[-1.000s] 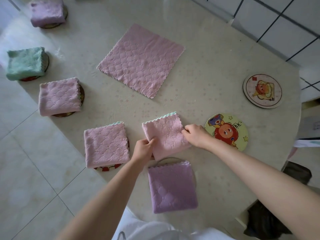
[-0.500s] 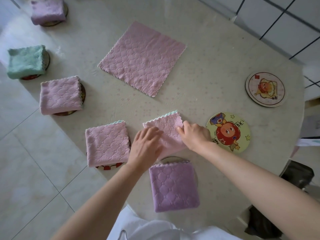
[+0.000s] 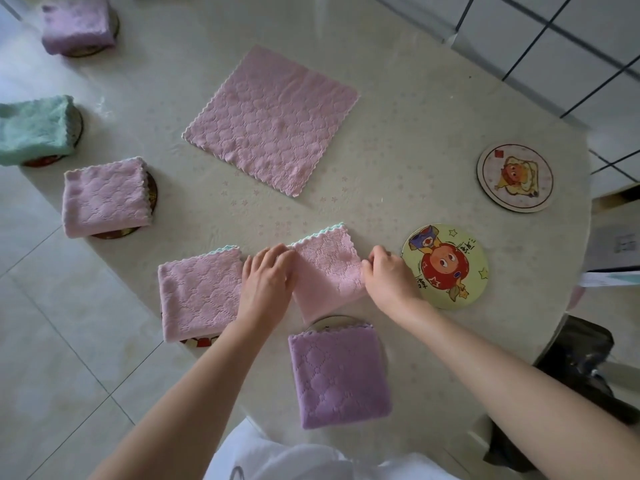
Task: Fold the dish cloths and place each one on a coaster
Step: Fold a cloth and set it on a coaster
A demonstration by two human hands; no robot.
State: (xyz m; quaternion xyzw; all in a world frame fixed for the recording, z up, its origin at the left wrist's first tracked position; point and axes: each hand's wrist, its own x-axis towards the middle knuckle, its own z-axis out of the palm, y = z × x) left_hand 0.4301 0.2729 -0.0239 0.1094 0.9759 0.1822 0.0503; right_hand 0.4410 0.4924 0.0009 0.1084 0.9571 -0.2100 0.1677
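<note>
A small folded pink dish cloth (image 3: 327, 268) with a teal scalloped edge lies on the table near the front. My left hand (image 3: 266, 284) lies over its left edge with the fingers fairly straight, pressing it down. My right hand (image 3: 388, 277) pinches its right edge with curled fingers. Just right of that hand sits a bare yellow cartoon coaster (image 3: 446, 268). A second bare coaster (image 3: 515, 176), pale with a cartoon figure, lies farther right. An unfolded pink cloth (image 3: 273, 136) is spread flat at the table's middle.
Folded cloths rest on coasters around the round table's (image 3: 398, 116) left and front rim: purple (image 3: 339, 375), pink (image 3: 199, 292), pink (image 3: 105, 199), teal (image 3: 34, 128) and purple (image 3: 78, 24). A dark chair (image 3: 571, 372) stands at the right. Tiled floor lies to the left.
My left hand left the cloth's lower left corner and now lies flat over its left edge. My right hand stayed on the right edge.
</note>
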